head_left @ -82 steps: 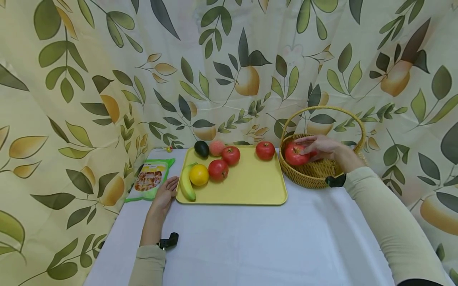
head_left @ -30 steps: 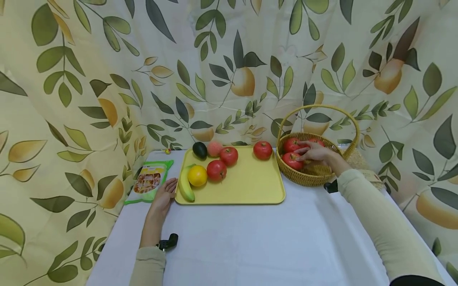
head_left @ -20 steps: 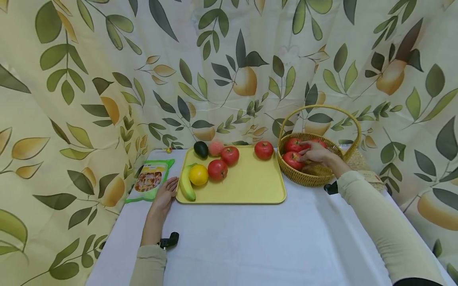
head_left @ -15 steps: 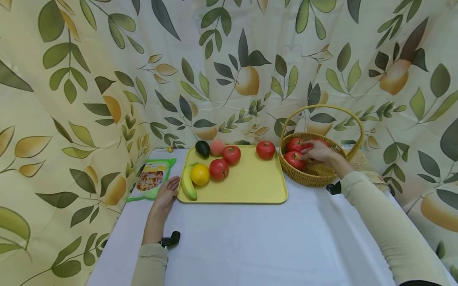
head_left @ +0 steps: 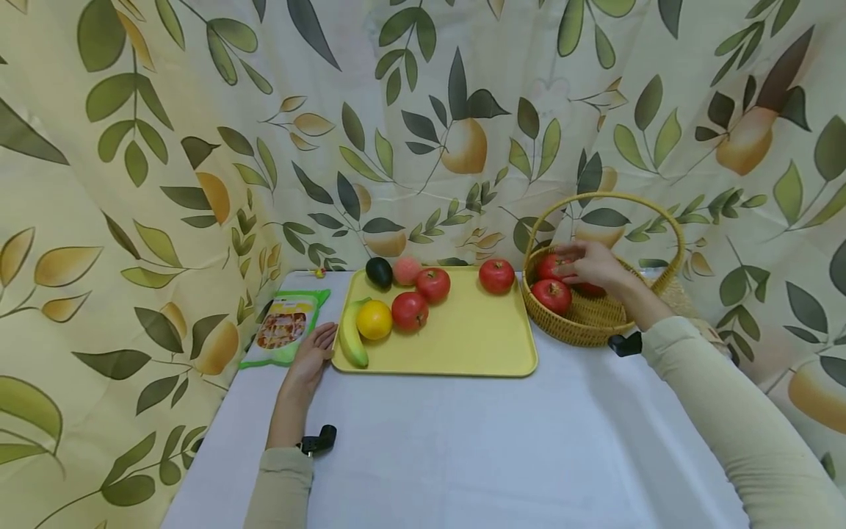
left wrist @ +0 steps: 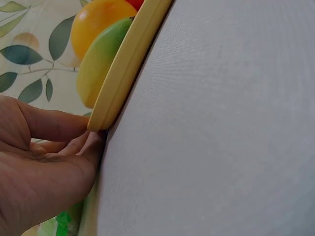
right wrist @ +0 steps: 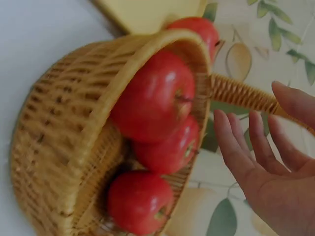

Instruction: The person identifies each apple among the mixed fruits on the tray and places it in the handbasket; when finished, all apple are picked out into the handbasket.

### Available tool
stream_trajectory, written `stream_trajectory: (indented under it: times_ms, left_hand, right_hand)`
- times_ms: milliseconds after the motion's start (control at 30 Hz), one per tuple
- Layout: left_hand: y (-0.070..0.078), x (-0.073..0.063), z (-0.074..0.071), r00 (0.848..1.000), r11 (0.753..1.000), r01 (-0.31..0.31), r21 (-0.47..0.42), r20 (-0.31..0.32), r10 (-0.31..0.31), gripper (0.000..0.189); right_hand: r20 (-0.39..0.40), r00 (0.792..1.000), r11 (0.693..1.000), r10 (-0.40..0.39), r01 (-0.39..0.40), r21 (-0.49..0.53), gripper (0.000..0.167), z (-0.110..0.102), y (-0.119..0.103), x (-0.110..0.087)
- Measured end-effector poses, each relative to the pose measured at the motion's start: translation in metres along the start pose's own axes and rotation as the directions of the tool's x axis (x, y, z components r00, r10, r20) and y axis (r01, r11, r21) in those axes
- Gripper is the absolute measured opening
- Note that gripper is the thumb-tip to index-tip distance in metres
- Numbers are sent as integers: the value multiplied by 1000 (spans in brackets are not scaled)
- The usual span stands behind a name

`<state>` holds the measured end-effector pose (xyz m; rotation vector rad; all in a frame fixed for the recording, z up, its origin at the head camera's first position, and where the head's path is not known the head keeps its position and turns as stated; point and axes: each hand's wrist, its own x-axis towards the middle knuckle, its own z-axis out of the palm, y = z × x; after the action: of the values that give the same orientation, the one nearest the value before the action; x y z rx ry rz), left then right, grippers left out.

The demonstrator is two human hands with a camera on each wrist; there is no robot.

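In the head view my right hand is over the wicker basket, fingers spread and holding nothing. The right wrist view shows the palm and fingers apart from the apples, beside the basket handle. Inside the basket lie three red apples: a near one, a middle one and another. My left hand is at the left edge of the yellow tray. In the left wrist view its fingers pinch the tray's rim.
On the tray lie a banana, an orange, a dark avocado, a peach and three red apples. A green-edged food packet lies left of the tray. A patterned curtain hangs behind the table.
My right hand lowered a red apple into the basket, let go of it at the front left, and has since lifted off with fingers spread. The left hand stays at the tray's edge.
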<state>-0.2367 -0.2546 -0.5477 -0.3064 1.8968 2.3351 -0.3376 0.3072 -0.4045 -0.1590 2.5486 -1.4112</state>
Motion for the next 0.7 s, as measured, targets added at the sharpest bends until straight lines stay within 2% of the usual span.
stream_trajectory:
  times_ms: [267,500,700]
  left_hand:
    - [1,0,1,1000,1000,-7,1,-1,7,74]
    - [0,0,0,1000,1000,-7,3,11,7,74]
    - [-1,1,-1,1000,1000,-15,4,6,15,74]
  right_hand:
    - [12,997,995,-74,73,67,56,16,-22,0]
    - [73,990,986,-120,110,125,50,34,-35,1]
    - [130,983,982,-132,112,153,48,55,-52,7]
